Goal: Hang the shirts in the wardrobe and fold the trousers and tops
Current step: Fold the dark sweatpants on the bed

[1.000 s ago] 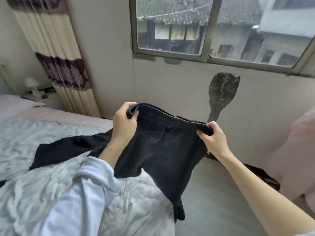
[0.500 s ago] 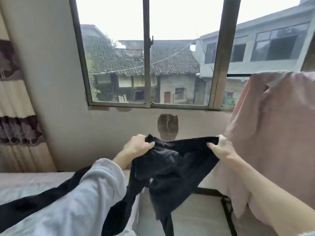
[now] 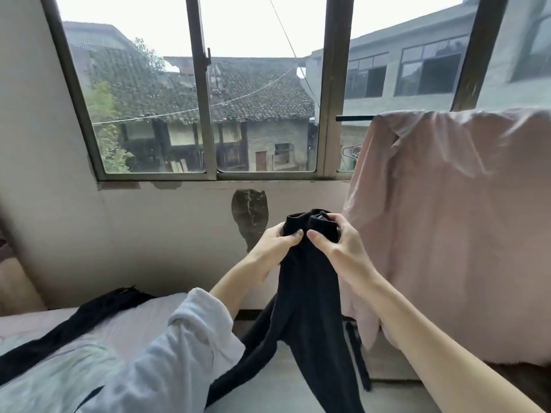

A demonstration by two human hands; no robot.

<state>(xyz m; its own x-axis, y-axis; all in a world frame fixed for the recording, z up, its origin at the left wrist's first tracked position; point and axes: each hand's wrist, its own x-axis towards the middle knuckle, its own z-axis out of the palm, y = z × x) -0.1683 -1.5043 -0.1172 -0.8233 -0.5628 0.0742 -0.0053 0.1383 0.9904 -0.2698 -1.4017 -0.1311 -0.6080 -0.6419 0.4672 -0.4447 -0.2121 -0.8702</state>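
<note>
A pair of black trousers point(image 3: 304, 296) hangs in the air in front of me, doubled lengthwise at the waistband. My left hand point(image 3: 275, 244) pinches the waistband from the left. My right hand point(image 3: 335, 242) grips it from the right, thumb in front. Both hands meet at the top of the garment. One trouser leg drops straight down towards the floor. The other leg point(image 3: 71, 329) trails left across the bed.
A bed with a pale patterned cover point(image 3: 59, 362) fills the lower left. A pink cloth point(image 3: 453, 228) hangs over a black rack at the right, close to my right arm. A window point(image 3: 205, 114) and wall stand straight ahead. Grey floor lies below.
My hands have come together, bringing the two ends of the waistband against each other so the trousers fold in half. My view has risen a little towards the window.
</note>
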